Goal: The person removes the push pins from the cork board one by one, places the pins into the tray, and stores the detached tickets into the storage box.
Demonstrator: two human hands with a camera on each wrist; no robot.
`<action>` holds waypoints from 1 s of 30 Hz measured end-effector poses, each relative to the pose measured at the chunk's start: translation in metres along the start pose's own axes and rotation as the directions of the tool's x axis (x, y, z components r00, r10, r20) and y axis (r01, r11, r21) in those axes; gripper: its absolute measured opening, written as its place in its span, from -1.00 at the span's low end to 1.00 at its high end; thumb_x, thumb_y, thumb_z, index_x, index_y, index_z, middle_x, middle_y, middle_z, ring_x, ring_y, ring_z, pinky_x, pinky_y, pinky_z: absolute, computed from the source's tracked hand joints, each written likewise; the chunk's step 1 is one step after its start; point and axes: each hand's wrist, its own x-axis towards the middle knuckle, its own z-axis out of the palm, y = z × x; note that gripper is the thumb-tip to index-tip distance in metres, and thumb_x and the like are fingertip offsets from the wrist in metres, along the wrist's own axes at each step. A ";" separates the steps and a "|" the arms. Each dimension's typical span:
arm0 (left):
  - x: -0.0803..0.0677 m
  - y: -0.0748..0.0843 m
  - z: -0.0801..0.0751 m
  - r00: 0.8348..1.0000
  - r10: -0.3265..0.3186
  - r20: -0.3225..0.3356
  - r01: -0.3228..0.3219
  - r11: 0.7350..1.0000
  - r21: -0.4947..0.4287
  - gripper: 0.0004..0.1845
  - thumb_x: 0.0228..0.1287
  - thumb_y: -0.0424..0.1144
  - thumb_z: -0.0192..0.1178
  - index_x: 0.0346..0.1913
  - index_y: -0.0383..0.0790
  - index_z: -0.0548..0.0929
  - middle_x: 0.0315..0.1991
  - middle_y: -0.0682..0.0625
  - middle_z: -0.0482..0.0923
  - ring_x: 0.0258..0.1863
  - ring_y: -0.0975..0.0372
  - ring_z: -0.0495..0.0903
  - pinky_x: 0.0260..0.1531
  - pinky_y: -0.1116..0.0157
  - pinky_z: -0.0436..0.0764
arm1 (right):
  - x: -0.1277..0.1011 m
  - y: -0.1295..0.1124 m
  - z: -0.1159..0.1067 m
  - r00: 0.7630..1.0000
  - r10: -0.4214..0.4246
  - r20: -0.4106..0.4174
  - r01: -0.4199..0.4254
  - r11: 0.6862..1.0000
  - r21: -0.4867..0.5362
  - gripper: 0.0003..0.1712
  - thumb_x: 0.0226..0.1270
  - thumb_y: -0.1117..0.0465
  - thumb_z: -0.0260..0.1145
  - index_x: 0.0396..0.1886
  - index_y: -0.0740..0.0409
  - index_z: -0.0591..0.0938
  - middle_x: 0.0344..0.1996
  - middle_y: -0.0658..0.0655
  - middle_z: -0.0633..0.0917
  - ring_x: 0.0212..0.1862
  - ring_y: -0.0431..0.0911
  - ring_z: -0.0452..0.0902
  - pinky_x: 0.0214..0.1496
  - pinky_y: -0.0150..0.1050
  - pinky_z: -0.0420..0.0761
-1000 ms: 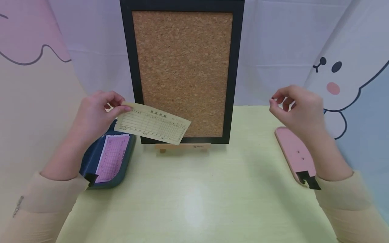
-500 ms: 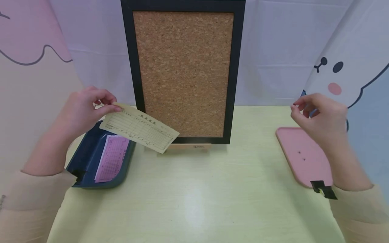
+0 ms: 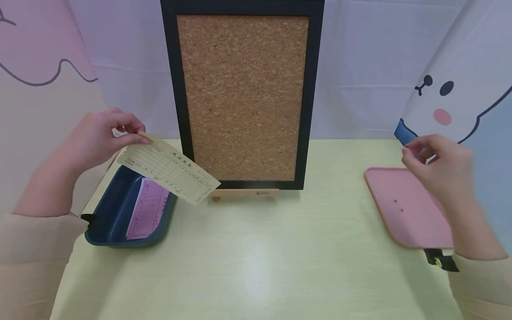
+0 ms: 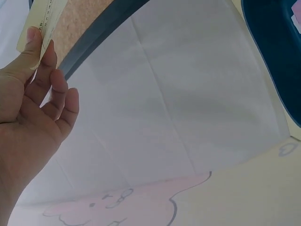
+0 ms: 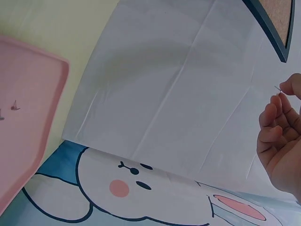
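My left hand (image 3: 106,138) pinches a pale yellow receipt slip (image 3: 172,169) by its upper left corner. The slip hangs tilted above the right part of a dark blue tray (image 3: 106,240), left of the cork board (image 3: 244,98). In the left wrist view, thumb and forefinger grip the slip (image 4: 35,21). My right hand (image 3: 446,166) is raised over the upper right part of a pink tray (image 3: 424,226). Between its thumb and forefinger it pinches a thumbtack (image 5: 278,88), whose thin point shows in the right wrist view; its head is hidden.
Pink receipt slips (image 3: 147,209) lie in the blue tray. A couple of thumbtacks (image 3: 402,210) lie on the pink tray. The black-framed cork board stands on a wooden stand (image 3: 244,193) at the back of the table (image 3: 256,253), before a white cloth backdrop (image 3: 356,66).
My left hand has moved left with the yellow slip, which now tilts more steeply. My right hand has moved right and down, still pinching the thumbtack.
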 end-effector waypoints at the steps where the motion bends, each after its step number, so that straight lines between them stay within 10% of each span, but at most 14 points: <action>1: 0.000 -0.002 -0.001 1.000 0.005 0.009 -0.005 1.000 0.010 -0.86 0.00 -0.36 0.41 -0.36 -0.17 0.67 -0.38 -0.01 0.59 -0.32 0.37 0.33 -0.32 0.47 0.30 | -0.001 0.002 0.000 1.000 0.011 0.005 -0.011 1.000 0.000 -0.83 0.07 0.27 0.29 -0.36 0.29 0.67 -0.60 -0.36 0.44 -0.51 -0.69 0.19 -0.41 -0.71 0.18; 10: 0.002 -0.019 -0.007 0.996 -0.021 0.090 0.013 0.996 0.086 -0.83 -0.07 -0.34 0.45 -0.36 -0.12 0.71 -0.36 -0.01 0.53 -0.37 0.27 0.35 -0.47 0.48 0.31 | -0.012 0.015 -0.005 0.981 0.170 0.097 -0.170 0.985 -0.005 -0.83 0.12 0.24 0.32 -0.34 0.27 0.66 -0.62 -0.62 0.35 -0.55 -0.65 0.22 -0.46 -0.73 0.22; 23: 0.005 -0.038 -0.007 0.968 -0.102 0.228 0.066 0.985 0.158 -0.85 0.01 -0.31 0.42 -0.30 -0.16 0.72 -0.29 -0.10 0.51 -0.28 0.09 0.38 -0.48 0.30 0.40 | -0.034 0.044 -0.002 0.887 0.361 0.288 -0.355 0.932 -0.075 -0.78 0.24 0.08 0.27 -0.25 0.13 0.62 -0.58 -0.37 0.45 -0.46 -0.46 0.29 -0.55 -0.55 0.30; 30: 0.009 -0.051 0.000 0.942 -0.102 0.321 0.041 0.980 0.192 -0.85 -0.01 -0.30 0.43 -0.32 -0.15 0.71 -0.35 -0.06 0.49 -0.32 0.10 0.37 -0.47 0.25 0.39 | -0.047 0.061 0.003 0.835 0.418 0.358 -0.393 0.908 -0.143 -0.67 0.29 -0.01 0.22 -0.17 0.16 0.59 -0.40 0.13 0.57 -0.41 -0.34 0.26 -0.59 -0.44 0.34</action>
